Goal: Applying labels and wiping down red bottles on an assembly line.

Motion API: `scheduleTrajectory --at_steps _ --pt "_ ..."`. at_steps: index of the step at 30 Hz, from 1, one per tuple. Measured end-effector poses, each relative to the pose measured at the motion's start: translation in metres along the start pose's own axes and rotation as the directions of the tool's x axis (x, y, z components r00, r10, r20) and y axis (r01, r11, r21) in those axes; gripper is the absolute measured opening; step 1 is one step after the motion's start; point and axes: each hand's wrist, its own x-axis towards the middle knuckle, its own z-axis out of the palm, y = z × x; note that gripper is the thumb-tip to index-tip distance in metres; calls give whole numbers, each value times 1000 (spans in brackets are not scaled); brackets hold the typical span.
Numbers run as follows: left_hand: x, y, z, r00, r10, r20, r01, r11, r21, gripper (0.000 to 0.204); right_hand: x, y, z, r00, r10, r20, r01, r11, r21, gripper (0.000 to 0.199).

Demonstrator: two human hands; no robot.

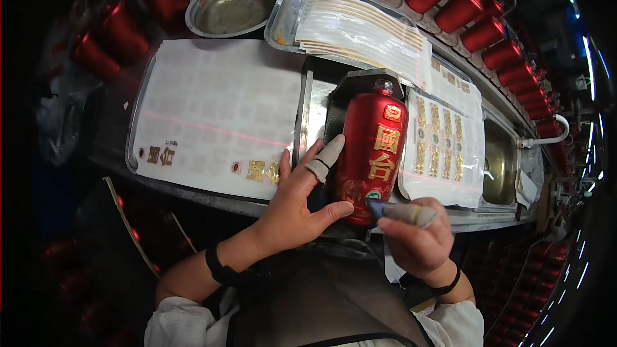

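A glossy red bottle (pixel 361 148) lies neck away from me in a dark holder (pixel 340 90), with large raised gold characters and a red-and-gold badge on its front. My left hand (pixel 299 196) rests along the bottle's left side, fingers spread, thumb and index finger touching it. Pale finger cots cover part of that index finger. At the bottle's lower end, my right hand (pixel 421 234) pinches a small dark-blue tool (pixel 376 207), its tip against a small round green-and-white sticker (pixel 373 196). The tool's exact kind is hidden by the fingers.
On the left lies a white backing sheet (pixel 212 90) with a few gold characters left on it. Sheets of gold stickers (pixel 443 148) lie at right, beside a metal sink (pixel 500 160). Behind stand a metal bowl (pixel 234 6), a tray of stacked sheets (pixel 289 3) and several red bottles (pixel 463 9).
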Motion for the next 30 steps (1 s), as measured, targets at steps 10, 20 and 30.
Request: scheduleTrajectory --at_steps 10,20,30 --pt "1 -6 -11 994 -57 92 76 975 -210 64 11 -26 25 915 -305 263 314 949 6 18" --pt "4 6 -24 945 -18 327 2 999 50 102 -8 -12 11 998 22 -54 -20 999 42 32" --pt "11 -2 17 994 71 88 -102 904 416 132 -48 25 25 348 937 -32 -709 285 645 25"
